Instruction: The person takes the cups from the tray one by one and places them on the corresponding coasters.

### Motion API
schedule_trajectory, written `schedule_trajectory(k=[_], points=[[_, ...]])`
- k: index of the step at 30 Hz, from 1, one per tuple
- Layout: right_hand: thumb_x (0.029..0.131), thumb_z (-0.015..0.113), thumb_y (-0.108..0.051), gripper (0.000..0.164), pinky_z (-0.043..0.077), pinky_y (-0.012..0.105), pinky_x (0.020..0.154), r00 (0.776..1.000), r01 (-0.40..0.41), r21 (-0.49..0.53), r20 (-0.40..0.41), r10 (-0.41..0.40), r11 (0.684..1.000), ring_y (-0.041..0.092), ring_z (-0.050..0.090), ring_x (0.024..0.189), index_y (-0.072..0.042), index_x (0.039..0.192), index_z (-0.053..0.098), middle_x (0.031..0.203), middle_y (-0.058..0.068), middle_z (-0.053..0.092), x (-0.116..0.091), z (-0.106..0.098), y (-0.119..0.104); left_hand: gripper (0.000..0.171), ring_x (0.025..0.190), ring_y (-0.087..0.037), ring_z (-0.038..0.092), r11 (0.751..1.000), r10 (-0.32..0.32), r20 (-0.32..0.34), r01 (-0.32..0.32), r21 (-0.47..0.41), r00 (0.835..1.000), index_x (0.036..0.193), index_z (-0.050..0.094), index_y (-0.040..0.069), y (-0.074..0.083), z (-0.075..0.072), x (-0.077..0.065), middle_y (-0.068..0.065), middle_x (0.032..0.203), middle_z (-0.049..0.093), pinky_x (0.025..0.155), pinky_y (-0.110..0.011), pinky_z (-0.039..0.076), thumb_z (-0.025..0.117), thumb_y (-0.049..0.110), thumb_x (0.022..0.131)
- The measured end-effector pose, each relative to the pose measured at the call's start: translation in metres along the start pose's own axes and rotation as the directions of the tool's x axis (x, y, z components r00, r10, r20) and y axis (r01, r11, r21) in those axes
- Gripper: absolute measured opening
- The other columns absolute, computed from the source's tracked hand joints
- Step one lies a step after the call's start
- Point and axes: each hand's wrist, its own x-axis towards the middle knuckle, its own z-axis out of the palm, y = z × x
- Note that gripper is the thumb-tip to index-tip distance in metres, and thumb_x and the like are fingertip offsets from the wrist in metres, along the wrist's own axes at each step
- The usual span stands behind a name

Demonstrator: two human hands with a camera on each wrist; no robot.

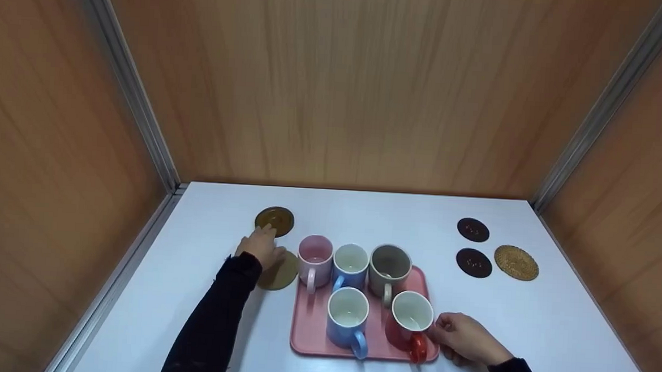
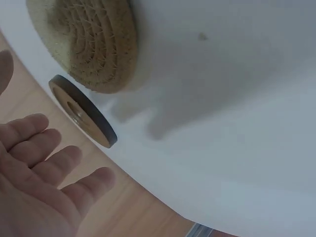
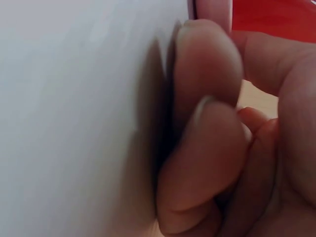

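1. Far left, a dark sleeve (image 1: 211, 316) is seen stretched over the white counter (image 1: 375, 214), and the left hand (image 1: 261, 247) is held out with fingers extended and parted, nothing gripped
2. Right by those fingertips a brown coaster (image 1: 275, 220) is spotted, flat on the counter, and in the left wrist view a gap is shown between it and the fingers
3. Nearer the person, an olive coaster (image 1: 281, 271) is partly covered by that same hand, just beside the tray
4. Now the pink tray (image 1: 311, 329), loaded with five mugs: along the back, a pink mug (image 1: 314, 259), a light blue mug (image 1: 351, 263) and a grey mug (image 1: 389, 268) are lined up, all upright
5. In front, a blue mug (image 1: 347, 317) is set to the left and a red mug (image 1: 412, 318) to the right, bare tray between
6. At the tray's right edge, the rim is gripped by the curled right hand (image 1: 467, 338); whether the red mug is touched cannot be told
7. Far right, two dark coasters (image 1: 473, 262) are laid one behind the other, with a tan woven coaster (image 1: 516, 262) placed beside them
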Motion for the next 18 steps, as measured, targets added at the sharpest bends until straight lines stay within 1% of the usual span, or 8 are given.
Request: schedule_trajectory(k=[1, 4, 7, 9, 11, 14, 16, 18], points=[[0.102, 0.067, -0.051, 0.041, 0.046, 0.027, 0.051, 1.0, 0.001, 0.0, -0.002, -0.001, 1.0, 0.012, 0.056, 0.053, -0.011, 0.093, 0.063, 0.066, -0.001, 0.062, 0.0, 0.0, 0.0, 0.068, 0.158, -0.049, 0.034, 1.0, 0.002, 0.006, -0.002, 0.015, 1.0, 0.158, 0.044, -0.006, 0.002, 0.001, 0.004, -0.026, 0.169, 0.038, 0.123, -0.07, 0.034, 0.062, 0.035, 0.108], [0.102, 0.067, -0.051, 0.04, 0.046, 0.027, 0.051, 1.0, 0.006, -0.006, -0.005, -0.006, 1.0, 0.013, 0.057, 0.053, -0.011, 0.093, 0.064, 0.066, -0.001, 0.062, 0.0, 0.002, 0.002, 0.066, 0.16, -0.048, 0.029, 1.0, -0.01, 0.035, 0.009, 0.019, 0.999, 0.16, 0.041, -0.005, 0.01, -0.002, 0.011, -0.026, 0.17, 0.036, 0.124, -0.072, 0.031, 0.059, 0.034, 0.109], [0.102, 0.067, -0.051, 0.04, 0.047, 0.027, 0.052, 1.0, -0.003, -0.004, -0.003, 0.003, 1.0, 0.013, 0.057, 0.054, -0.012, 0.094, 0.065, 0.066, -0.001, 0.062, -0.001, 0.004, 0.002, 0.067, 0.162, -0.047, 0.027, 0.999, -0.034, 0.092, 0.032, 0.015, 0.995, 0.162, 0.038, -0.004, 0.017, -0.007, 0.014, -0.026, 0.171, 0.035, 0.126, -0.071, 0.028, 0.057, 0.034, 0.11], [0.102, 0.067, -0.051, 0.04, 0.046, 0.027, 0.052, 1.0, -0.015, 0.001, -0.004, 0.015, 1.0, 0.013, 0.057, 0.054, -0.012, 0.094, 0.065, 0.067, -0.001, 0.061, -0.001, 0.004, 0.002, 0.067, 0.161, -0.048, 0.028, 0.999, -0.047, 0.125, 0.045, 0.019, 0.991, 0.161, 0.04, -0.005, 0.02, -0.01, 0.016, -0.027, 0.169, 0.038, 0.126, -0.071, 0.029, 0.057, 0.036, 0.11], [0.102, 0.068, -0.052, 0.04, 0.046, 0.027, 0.052, 1.0, -0.023, 0.009, -0.007, 0.023, 1.0, 0.012, 0.056, 0.054, -0.013, 0.095, 0.065, 0.067, -0.002, 0.061, -0.002, 0.004, 0.001, 0.068, 0.157, -0.049, 0.034, 0.997, -0.072, 0.154, 0.069, 0.024, 0.986, 0.159, 0.043, -0.004, 0.019, -0.009, 0.019, -0.029, 0.166, 0.043, 0.125, -0.071, 0.031, 0.058, 0.039, 0.109], [0.101, 0.068, -0.053, 0.041, 0.045, 0.026, 0.052, 1.0, -0.022, 0.012, -0.013, 0.022, 1.0, 0.012, 0.056, 0.054, -0.013, 0.094, 0.065, 0.066, -0.002, 0.06, -0.002, 0.003, 0.0, 0.064, 0.148, -0.05, 0.047, 0.995, -0.1, 0.158, 0.095, 0.038, 0.982, 0.152, 0.052, -0.003, 0.016, -0.006, 0.024, -0.031, 0.157, 0.052, 0.119, -0.07, 0.039, 0.062, 0.041, 0.107], [0.102, 0.067, -0.053, 0.041, 0.045, 0.027, 0.052, 1.0, -0.014, 0.008, -0.016, 0.015, 1.0, 0.012, 0.056, 0.054, -0.013, 0.094, 0.065, 0.065, -0.002, 0.06, -0.001, 0.001, -0.001, 0.064, 0.145, -0.05, 0.05, 0.993, -0.115, 0.162, 0.111, 0.036, 0.98, 0.15, 0.054, -0.003, 0.014, -0.003, 0.026, -0.031, 0.156, 0.053, 0.118, -0.07, 0.041, 0.064, 0.042, 0.106], [0.102, 0.067, -0.052, 0.041, 0.045, 0.027, 0.052, 1.0, -0.009, 0.001, -0.019, 0.009, 1.0, 0.012, 0.056, 0.054, -0.012, 0.093, 0.065, 0.065, -0.002, 0.06, -0.001, 0.0, -0.002, 0.065, 0.146, -0.051, 0.049, 0.993, -0.113, 0.161, 0.107, 0.044, 0.98, 0.15, 0.053, -0.004, 0.013, -0.002, 0.029, -0.032, 0.157, 0.051, 0.117, -0.07, 0.042, 0.065, 0.041, 0.106]])
